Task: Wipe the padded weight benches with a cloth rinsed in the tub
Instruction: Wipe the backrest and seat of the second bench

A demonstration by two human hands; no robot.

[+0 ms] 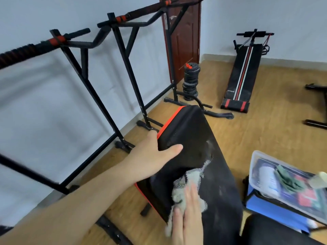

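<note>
Right hand (187,220), cut off below, presses blurred cloth (177,194) on bench (187,131)

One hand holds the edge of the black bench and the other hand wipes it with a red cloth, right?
Not quite: the cloth is grey, not red. The head view shows the right hand pressing it flat on the black bench while the left hand grips the bench's edge.
</note>
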